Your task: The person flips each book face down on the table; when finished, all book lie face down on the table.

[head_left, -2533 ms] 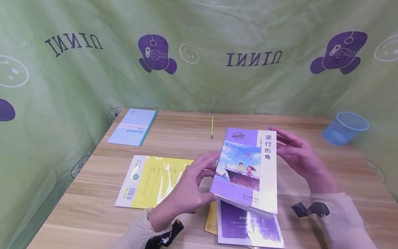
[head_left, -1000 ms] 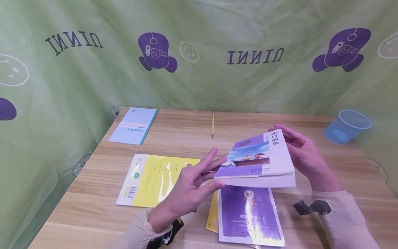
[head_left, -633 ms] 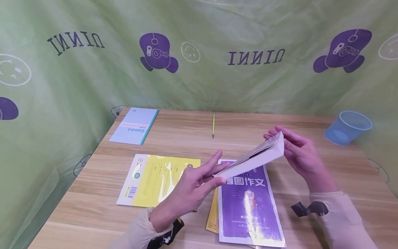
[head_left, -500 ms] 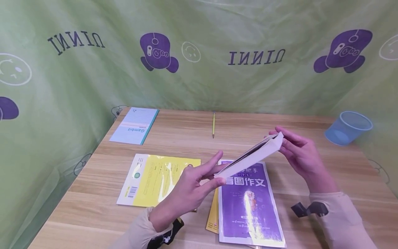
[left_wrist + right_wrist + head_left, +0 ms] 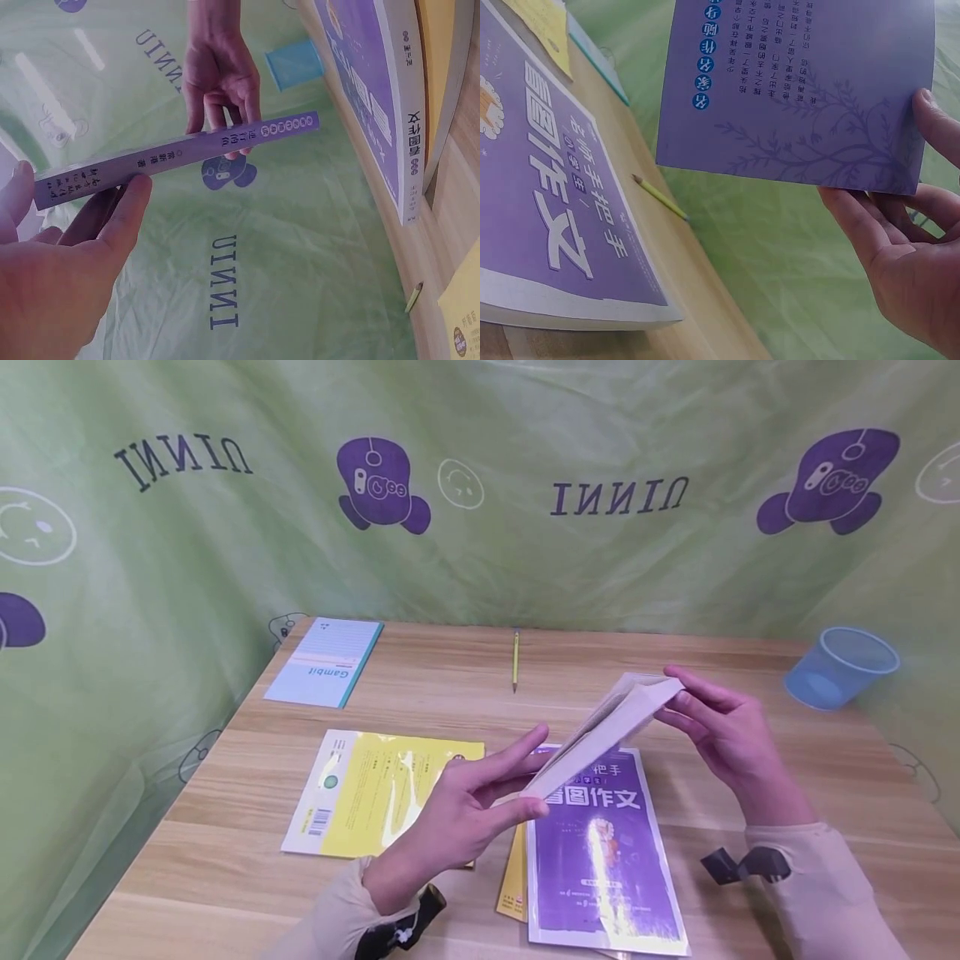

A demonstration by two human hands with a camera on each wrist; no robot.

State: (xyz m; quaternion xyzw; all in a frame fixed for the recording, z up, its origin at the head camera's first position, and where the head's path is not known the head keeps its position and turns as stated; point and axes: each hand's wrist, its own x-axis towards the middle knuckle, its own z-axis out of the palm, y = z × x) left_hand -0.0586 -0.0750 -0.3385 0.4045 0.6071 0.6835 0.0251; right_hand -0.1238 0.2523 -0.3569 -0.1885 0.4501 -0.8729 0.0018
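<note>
Partly behind the tilted book [image 5: 609, 732]: flat purple book [image 5: 603, 877].

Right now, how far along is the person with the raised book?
Lifting looks done: the raised book is clear of both the table and the purple book lying below. In hand: the left hand and right hand grip it from opposite sides, tilted. Remaining, probably: setting it down, since only the hands appear to support it.
</note>
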